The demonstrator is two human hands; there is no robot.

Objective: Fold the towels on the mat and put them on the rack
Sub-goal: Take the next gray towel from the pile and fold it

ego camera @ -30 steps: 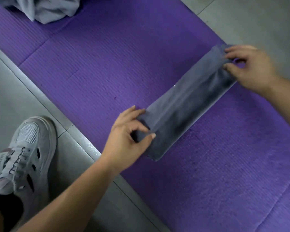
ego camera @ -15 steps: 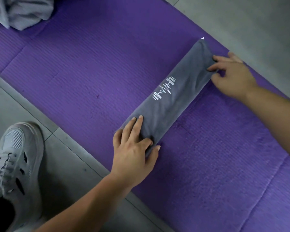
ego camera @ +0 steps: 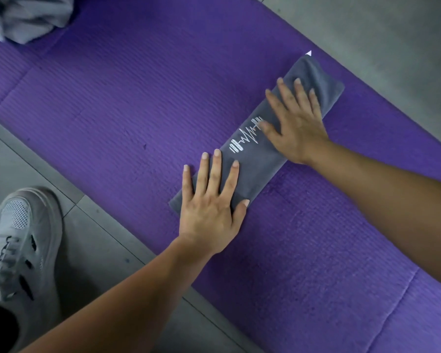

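Observation:
A dark grey towel (ego camera: 259,159), folded into a long narrow strip with a white printed logo on top, lies diagonally on the purple mat (ego camera: 127,98). My left hand (ego camera: 210,205) lies flat with spread fingers on the strip's near end. My right hand (ego camera: 294,121) presses flat on its far half, the thumb touching the logo. A second, light grey towel (ego camera: 28,15) sits crumpled at the mat's top left corner. No rack is in view.
Grey tiled floor (ego camera: 367,29) borders the mat on both long sides. My white sneaker (ego camera: 18,240) stands on the floor at the lower left, close to the mat's edge.
Both hands let go of the towel's ends and now lie flat on the folded strip. The right hand moved in from the far end onto the towel.

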